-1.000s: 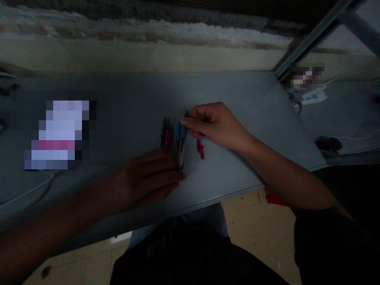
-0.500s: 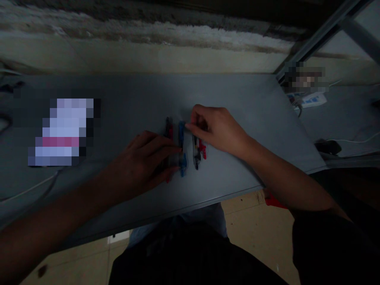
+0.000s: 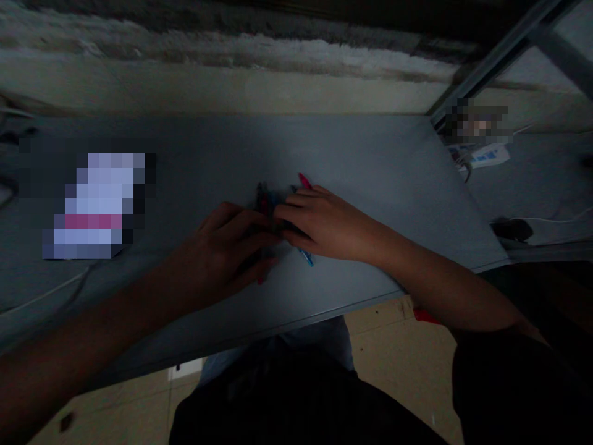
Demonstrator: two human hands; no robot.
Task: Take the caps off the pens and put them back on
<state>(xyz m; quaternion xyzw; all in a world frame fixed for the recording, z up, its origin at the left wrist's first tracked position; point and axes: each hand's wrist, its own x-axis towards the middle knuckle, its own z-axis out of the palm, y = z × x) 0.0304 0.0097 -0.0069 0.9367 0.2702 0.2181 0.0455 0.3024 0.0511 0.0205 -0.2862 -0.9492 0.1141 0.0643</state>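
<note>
Several pens lie close together on a grey table (image 3: 370, 167) in dim light. My right hand (image 3: 324, 225) lies over them with its fingers stretched out and pressed on the pens; a red pen tip (image 3: 304, 180) shows beyond the fingers and a blue pen end (image 3: 307, 258) sticks out under the palm. My left hand (image 3: 227, 247) rests flat beside it on the left, fingers extended onto the dark and red pens (image 3: 262, 196). The two hands' fingertips nearly meet over the bunch. Most of the pens are hidden under the hands.
A blurred-out pale object (image 3: 95, 207) sits at the table's left, with a thin white cable (image 3: 41, 296) near it. At the right a second surface carries a white power strip (image 3: 484, 156) and a dark object (image 3: 512, 230). The table's front edge is close to my body.
My right hand set down the grey pen it held, then came down flat over the pens and pushed them leftward together. My left hand stayed beside them.
</note>
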